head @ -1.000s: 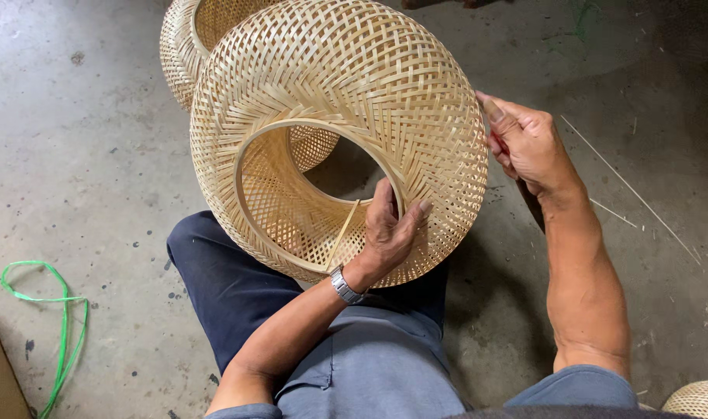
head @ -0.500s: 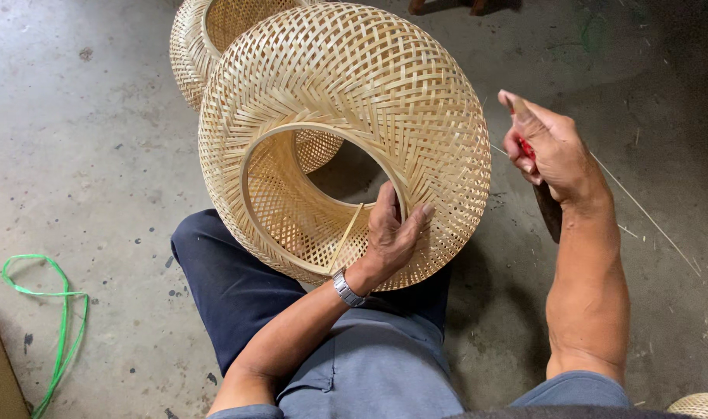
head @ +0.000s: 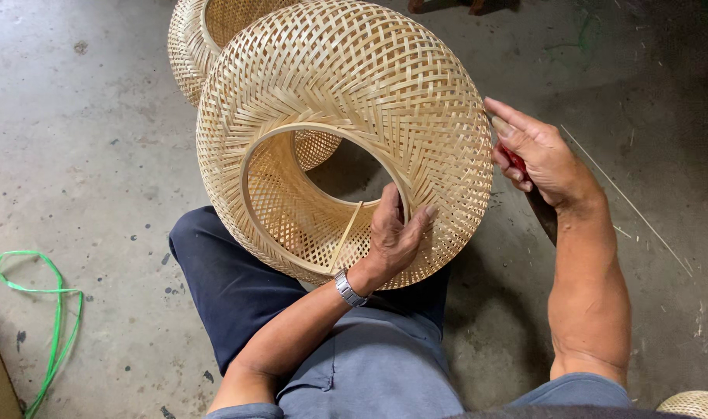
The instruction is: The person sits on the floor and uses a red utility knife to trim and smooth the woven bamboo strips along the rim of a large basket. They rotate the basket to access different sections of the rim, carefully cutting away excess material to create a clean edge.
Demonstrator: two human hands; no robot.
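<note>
A large round woven bamboo shade point(head: 354, 101) rests tilted on my lap, its round opening facing me. My left hand point(head: 393, 233), with a metal watch at the wrist, grips the inner rim of that opening, thumb inside. My right hand point(head: 540, 155) is at the shade's right side, fingers closed around a small red-handled tool point(head: 513, 161) whose tip is hidden. A loose bamboo strip point(head: 345, 235) leans inside the opening.
A second woven shade point(head: 191, 39) stands behind the first on the concrete floor. A green plastic strap point(head: 48, 310) lies at the left. Thin bamboo slivers point(head: 625, 202) lie at the right. Another woven piece point(head: 695, 405) peeks in at the bottom right corner.
My right hand drew back from the shade's right edge and then returned close to it with the red tool. The shade shifted slightly; the left hand kept its grip on the rim.
</note>
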